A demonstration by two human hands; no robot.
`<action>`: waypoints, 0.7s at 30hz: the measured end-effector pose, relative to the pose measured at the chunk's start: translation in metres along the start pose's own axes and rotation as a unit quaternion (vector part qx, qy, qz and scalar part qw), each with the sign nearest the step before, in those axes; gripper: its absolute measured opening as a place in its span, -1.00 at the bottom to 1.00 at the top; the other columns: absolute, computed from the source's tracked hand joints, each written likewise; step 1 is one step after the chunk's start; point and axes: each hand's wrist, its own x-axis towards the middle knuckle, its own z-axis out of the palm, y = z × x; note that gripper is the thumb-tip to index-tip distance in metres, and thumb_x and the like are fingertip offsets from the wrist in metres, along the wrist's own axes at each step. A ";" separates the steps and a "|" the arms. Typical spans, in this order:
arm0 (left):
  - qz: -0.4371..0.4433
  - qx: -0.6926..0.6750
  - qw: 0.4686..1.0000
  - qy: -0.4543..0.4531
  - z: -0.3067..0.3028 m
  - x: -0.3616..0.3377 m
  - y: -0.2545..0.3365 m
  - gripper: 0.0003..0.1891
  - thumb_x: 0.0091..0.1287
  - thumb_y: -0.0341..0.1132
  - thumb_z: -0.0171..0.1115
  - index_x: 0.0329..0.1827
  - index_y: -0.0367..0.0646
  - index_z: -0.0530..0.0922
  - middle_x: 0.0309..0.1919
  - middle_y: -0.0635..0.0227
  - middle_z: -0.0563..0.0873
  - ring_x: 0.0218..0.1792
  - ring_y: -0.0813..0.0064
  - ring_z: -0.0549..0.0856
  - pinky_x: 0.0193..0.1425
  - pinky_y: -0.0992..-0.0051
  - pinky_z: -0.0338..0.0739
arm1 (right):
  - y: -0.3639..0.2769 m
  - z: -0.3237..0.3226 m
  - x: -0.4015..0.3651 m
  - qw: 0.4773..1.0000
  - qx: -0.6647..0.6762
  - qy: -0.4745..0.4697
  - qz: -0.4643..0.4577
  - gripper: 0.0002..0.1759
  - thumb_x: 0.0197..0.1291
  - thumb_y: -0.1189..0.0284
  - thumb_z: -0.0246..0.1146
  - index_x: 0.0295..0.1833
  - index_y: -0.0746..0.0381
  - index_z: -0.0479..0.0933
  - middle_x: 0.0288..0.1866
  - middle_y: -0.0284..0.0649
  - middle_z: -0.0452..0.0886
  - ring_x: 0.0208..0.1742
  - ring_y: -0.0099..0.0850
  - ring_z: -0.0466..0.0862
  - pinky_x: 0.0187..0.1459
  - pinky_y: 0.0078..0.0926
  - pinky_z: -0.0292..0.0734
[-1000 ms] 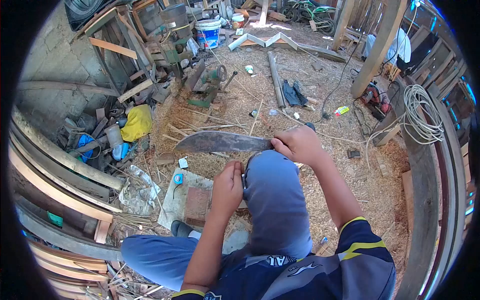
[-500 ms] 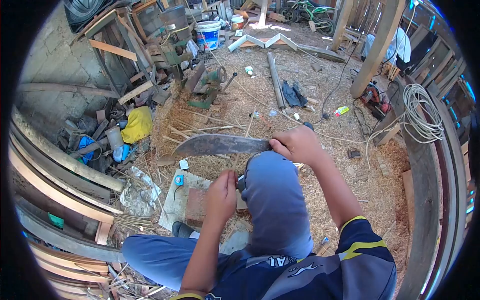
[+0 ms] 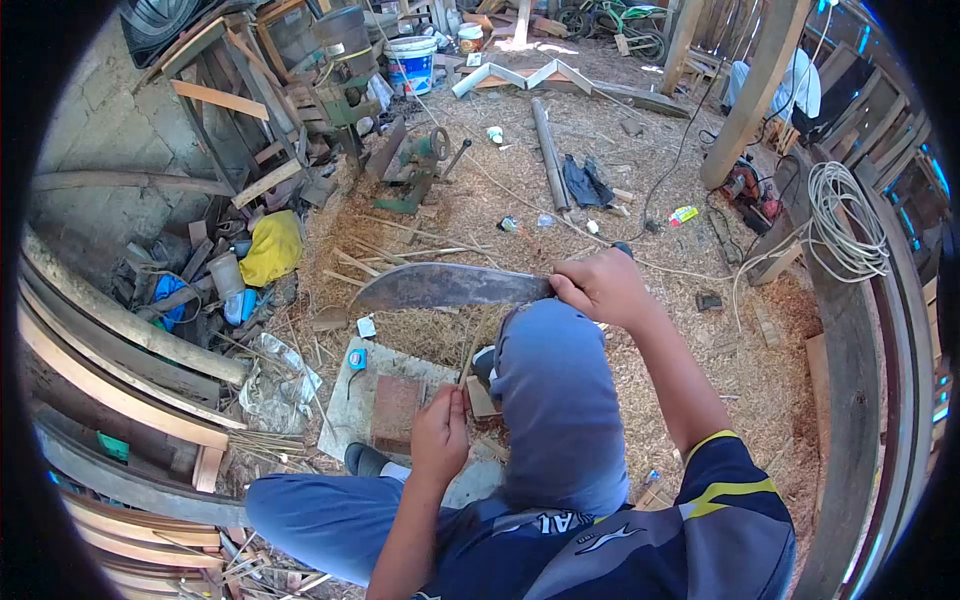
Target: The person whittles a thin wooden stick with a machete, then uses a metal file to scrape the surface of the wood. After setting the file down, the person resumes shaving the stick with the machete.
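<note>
A broad, dark-bladed machete (image 3: 440,286) reaches leftward over my raised knee. My right hand (image 3: 600,288) is wrapped round its handle, close to the blade's base. Lower and to the left, my left hand (image 3: 440,432) is closed, pinching a thin wooden strip (image 3: 465,366) that points up toward the blade. Its far end blends into the shavings behind. Beneath the left hand are a reddish-brown block (image 3: 398,410) and a pale board (image 3: 350,400), which carries a blue tape measure (image 3: 357,358).
Wood shavings cover the ground, with loose strips (image 3: 420,240) ahead. A green metal vise-like machine (image 3: 415,170) stands beyond them. Curved timbers (image 3: 120,350) line the left; a plank (image 3: 850,400) with coiled cable (image 3: 845,220) runs along the right. Another person (image 3: 800,85) is at the back right.
My left hand has drawn down toward my body, pulling the strip back so it no longer sticks out far beyond the blade. The machete has shifted slightly right.
</note>
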 end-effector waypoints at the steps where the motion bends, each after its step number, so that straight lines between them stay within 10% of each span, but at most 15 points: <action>1: -0.009 0.007 1.000 -0.009 -0.001 0.001 0.002 -0.66 0.74 -0.26 -0.04 -0.24 -0.23 0.54 -0.47 0.31 0.57 -0.49 0.48 0.54 -0.34 0.39 0.43 | 0.001 0.001 0.001 1.000 0.000 0.001 -0.002 -0.68 0.46 0.16 0.18 -0.32 0.10 0.61 -0.57 -0.06 0.58 -0.47 0.01 0.66 -0.39 0.03 0.48; 6: -0.035 0.012 0.999 -0.031 0.003 0.039 0.026 -0.66 0.74 -0.27 -0.04 -0.24 -0.24 0.54 -0.48 0.32 0.55 -0.44 0.48 0.54 -0.30 0.41 0.43 | -0.009 -0.005 0.005 1.000 -0.021 -0.020 0.008 -0.58 0.49 0.03 0.16 -0.33 0.06 0.66 -0.55 -0.07 0.63 -0.45 -0.01 0.71 -0.39 0.02 0.53; 9: 0.019 0.014 1.000 0.007 0.009 0.055 0.040 -0.73 0.69 -0.28 0.02 -0.14 -0.26 0.59 -0.44 0.04 0.67 -0.40 0.02 0.71 -0.26 0.21 0.55 | -0.016 -0.009 0.005 0.999 -0.034 -0.027 0.012 -0.59 0.49 0.03 0.16 -0.31 0.06 0.66 -0.54 -0.07 0.64 -0.45 0.00 0.71 -0.38 0.03 0.54; 12: 0.011 0.036 0.999 -0.023 0.003 0.036 0.028 -0.72 0.69 -0.28 0.02 -0.12 -0.27 0.60 -0.42 0.02 0.68 -0.39 0.01 0.72 -0.25 0.21 0.55 | -0.011 -0.007 0.000 0.999 -0.029 -0.016 0.014 -0.59 0.49 0.03 0.15 -0.30 0.05 0.67 -0.53 -0.07 0.66 -0.45 0.00 0.71 -0.36 0.04 0.56; 15: 0.017 0.010 1.000 -0.002 0.000 0.001 0.001 -0.66 0.74 -0.27 -0.03 -0.25 -0.24 0.55 -0.51 0.31 0.54 -0.44 0.45 0.56 -0.29 0.38 0.44 | 0.000 -0.003 -0.005 1.000 -0.016 0.002 0.025 -0.59 0.49 0.04 0.15 -0.30 0.05 0.68 -0.52 -0.07 0.67 -0.44 0.00 0.72 -0.37 0.02 0.56; 21: -0.023 0.009 0.999 -0.027 0.002 0.027 0.014 -0.66 0.73 -0.27 -0.03 -0.24 -0.23 0.55 -0.51 0.31 0.54 -0.46 0.45 0.55 -0.29 0.38 0.44 | -0.004 -0.004 0.001 0.999 -0.022 -0.021 0.016 -0.58 0.50 0.03 0.15 -0.28 0.05 0.70 -0.51 -0.07 0.67 -0.44 0.00 0.72 -0.36 0.02 0.57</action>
